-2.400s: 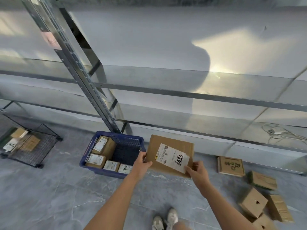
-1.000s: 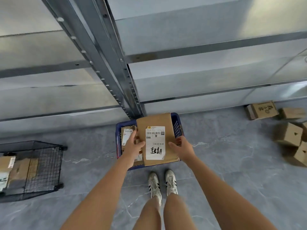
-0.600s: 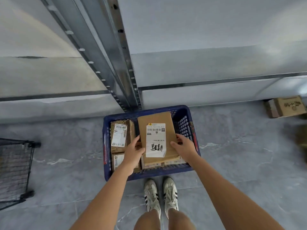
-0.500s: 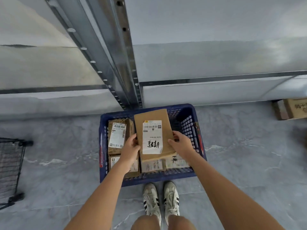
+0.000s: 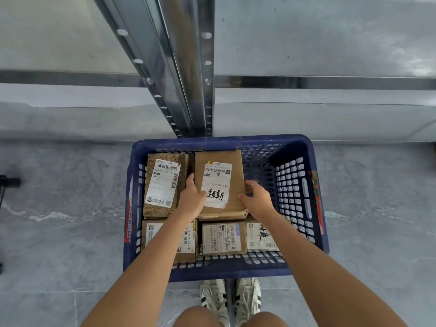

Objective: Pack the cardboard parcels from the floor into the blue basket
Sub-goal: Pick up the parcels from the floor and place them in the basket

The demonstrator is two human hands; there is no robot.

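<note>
The blue basket [image 5: 297, 199] stands on the floor right below me, in front of my shoes. Inside it lie several labelled cardboard parcels, one [image 5: 162, 185] at the back left and three along the front. I hold a flat cardboard parcel [image 5: 233, 161] with a white label and black handwriting low in the middle of the basket. My left hand [image 5: 192, 200] grips its left edge and my right hand [image 5: 256, 200] its right edge. The back right part of the basket is bare.
A grey metal shelf upright [image 5: 186, 74] rises just behind the basket, with horizontal shelf rails on either side. Grey marbled floor tiles surround the basket. A foot of a black wire cart [image 5: 9, 182] shows at the far left edge.
I walked to the basket and bent over it. The labelled parcel, held in both hands throughout, has come down from above the basket to lie among the other parcels.
</note>
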